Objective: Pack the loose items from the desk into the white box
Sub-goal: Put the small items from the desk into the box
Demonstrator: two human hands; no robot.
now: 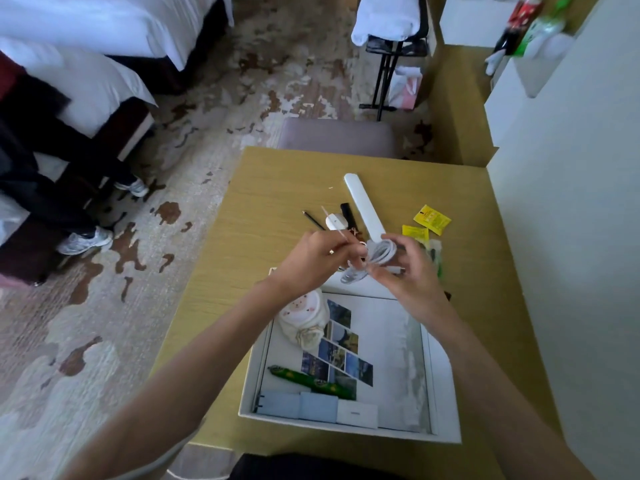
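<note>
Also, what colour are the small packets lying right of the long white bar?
Yellow. Both packets show best in the head view.

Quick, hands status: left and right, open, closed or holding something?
Left hand: closed, pinching one side of the coiled white cable.
Right hand: closed, gripping the same cable.
</note>
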